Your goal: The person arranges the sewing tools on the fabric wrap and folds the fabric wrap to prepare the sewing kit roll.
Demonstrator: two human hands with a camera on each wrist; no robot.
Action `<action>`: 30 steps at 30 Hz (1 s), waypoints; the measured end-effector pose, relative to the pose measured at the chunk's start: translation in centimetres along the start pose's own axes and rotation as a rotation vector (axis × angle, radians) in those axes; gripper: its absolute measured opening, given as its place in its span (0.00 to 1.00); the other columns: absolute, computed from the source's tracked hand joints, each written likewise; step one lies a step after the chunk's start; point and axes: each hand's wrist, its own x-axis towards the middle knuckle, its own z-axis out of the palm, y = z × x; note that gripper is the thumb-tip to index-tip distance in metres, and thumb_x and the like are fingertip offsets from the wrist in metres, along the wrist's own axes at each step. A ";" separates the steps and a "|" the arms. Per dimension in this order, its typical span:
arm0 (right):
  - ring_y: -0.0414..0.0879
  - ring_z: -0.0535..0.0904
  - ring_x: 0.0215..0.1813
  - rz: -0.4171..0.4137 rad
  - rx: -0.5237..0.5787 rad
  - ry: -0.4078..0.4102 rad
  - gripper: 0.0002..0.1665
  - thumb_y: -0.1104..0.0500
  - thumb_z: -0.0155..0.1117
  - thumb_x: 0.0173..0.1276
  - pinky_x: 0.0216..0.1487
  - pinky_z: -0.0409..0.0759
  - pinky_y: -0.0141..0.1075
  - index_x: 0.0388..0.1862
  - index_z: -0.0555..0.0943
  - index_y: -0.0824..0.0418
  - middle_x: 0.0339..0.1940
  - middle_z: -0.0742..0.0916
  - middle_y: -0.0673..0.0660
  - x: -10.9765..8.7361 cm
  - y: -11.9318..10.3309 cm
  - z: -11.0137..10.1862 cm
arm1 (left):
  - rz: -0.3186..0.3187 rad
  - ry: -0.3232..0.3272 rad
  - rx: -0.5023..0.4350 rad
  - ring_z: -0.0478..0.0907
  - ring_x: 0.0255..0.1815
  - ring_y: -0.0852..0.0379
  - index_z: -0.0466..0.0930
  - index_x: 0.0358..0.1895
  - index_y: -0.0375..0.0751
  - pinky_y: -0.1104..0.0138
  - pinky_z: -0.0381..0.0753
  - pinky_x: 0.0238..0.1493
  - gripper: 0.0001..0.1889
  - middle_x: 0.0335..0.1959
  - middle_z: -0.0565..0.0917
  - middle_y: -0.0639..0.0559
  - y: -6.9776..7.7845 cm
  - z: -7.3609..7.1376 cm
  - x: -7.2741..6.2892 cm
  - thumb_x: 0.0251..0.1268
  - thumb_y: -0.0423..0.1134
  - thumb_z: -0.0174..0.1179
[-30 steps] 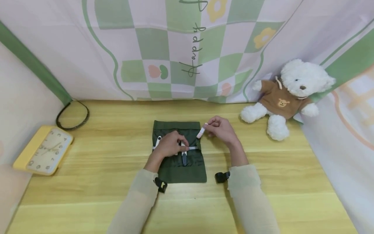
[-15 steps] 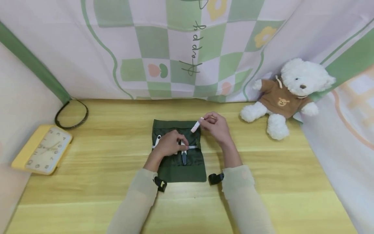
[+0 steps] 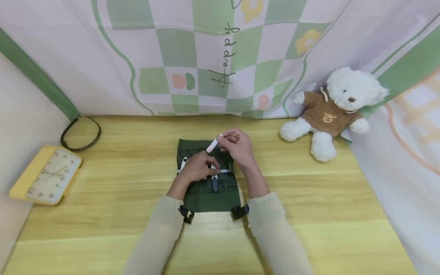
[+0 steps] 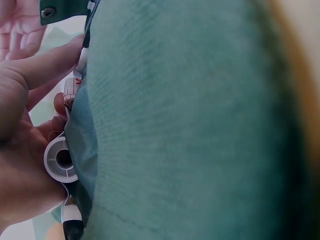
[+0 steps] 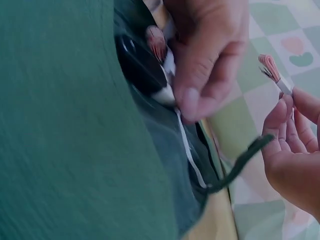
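A small thread bundle (image 3: 212, 145) is hanging in the air over the far part of the green pouch (image 3: 211, 204), its pinkish strands leading. The right hand (image 3: 238, 148) is pinching it by its white wrap, fingers bent and nearly closed. The left hand (image 3: 196, 168), resting over the pouch's middle, is apparently pinching the white band (image 5: 187, 142) between thumb and finger beside a black-ended tool (image 3: 215, 185). For working well here, the left hand should probably be lifting the band gently, without loosening the spool (image 4: 61, 160) or the tool; the right should be gripping the wrap firmly so that strands aren't fraying. Left of the pouch, a clock (image 3: 46, 175) is standing; right of it, a bear (image 3: 330, 110) is sitting on the bench (image 3: 113, 221).
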 end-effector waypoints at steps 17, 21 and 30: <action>0.46 0.75 0.22 -0.119 0.087 0.158 0.06 0.65 0.69 0.69 0.26 0.73 0.34 0.39 0.79 0.64 0.30 0.87 0.53 -1.7 0.6 4.8 | 0.022 0.031 0.000 0.72 0.20 0.57 0.88 0.33 0.41 0.65 0.70 0.28 0.03 0.21 0.80 0.54 0.0 -0.1 0.1 0.64 0.36 0.69; 0.42 0.74 0.22 -0.123 0.116 0.198 0.06 0.65 0.70 0.69 0.25 0.73 0.34 0.38 0.79 0.64 0.30 0.87 0.53 -2.0 1.2 5.5 | 0.018 0.059 -0.022 0.71 0.25 0.56 0.81 0.37 0.39 0.65 0.68 0.29 0.06 0.25 0.78 0.53 0.0 -0.1 0.1 0.63 0.34 0.69; 0.43 0.74 0.23 -0.122 0.111 0.176 0.07 0.66 0.69 0.69 0.28 0.73 0.33 0.39 0.78 0.65 0.30 0.86 0.52 -1.4 1.6 5.0 | 0.029 0.024 -0.023 0.72 0.23 0.58 0.90 0.33 0.41 0.66 0.69 0.28 0.03 0.26 0.84 0.56 -0.1 -0.1 0.1 0.64 0.33 0.69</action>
